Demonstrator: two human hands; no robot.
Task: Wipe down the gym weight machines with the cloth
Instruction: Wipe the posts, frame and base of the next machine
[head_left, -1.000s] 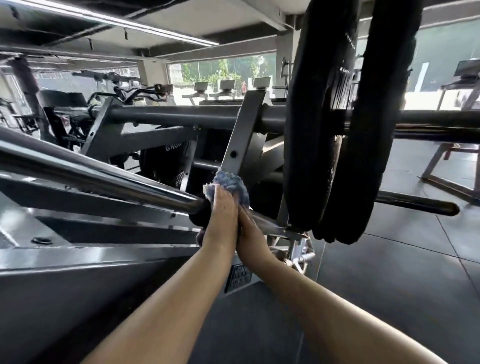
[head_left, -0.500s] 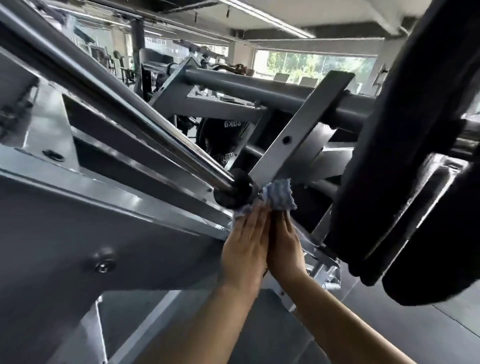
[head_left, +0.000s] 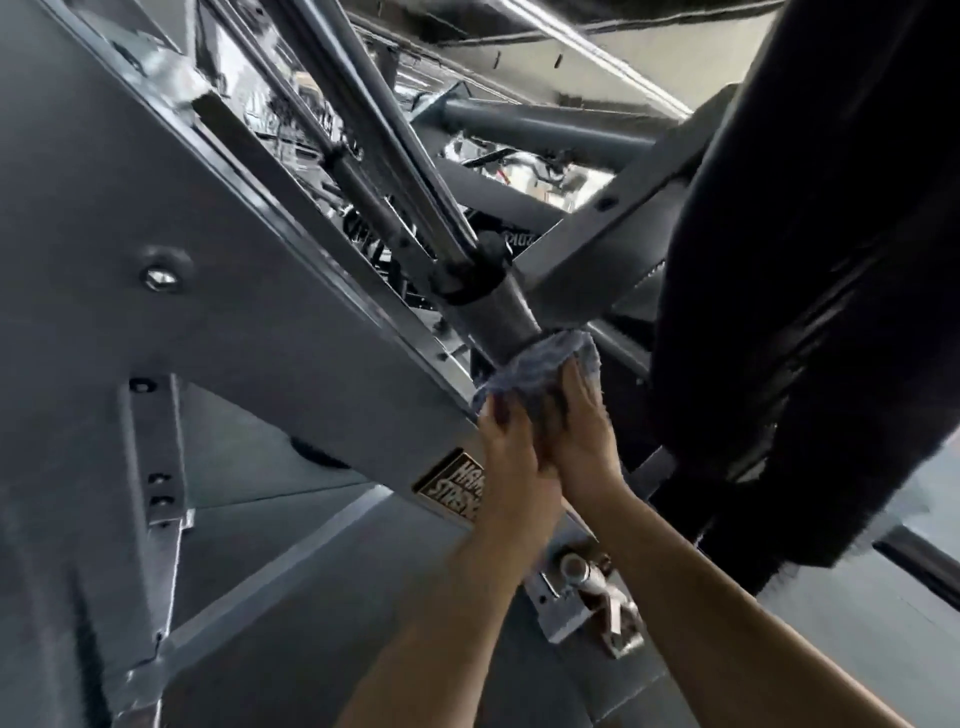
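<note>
My two forearms come up into the view from the lower edge, both bare from below the elbow to the wrist, with no sleeve on either one. My left hand and my right hand are bare too: no gloves, and no watch, band or ring shows on the parts in view. My fingers are slim and blurred, so nails and finer detail cannot be told.
</note>
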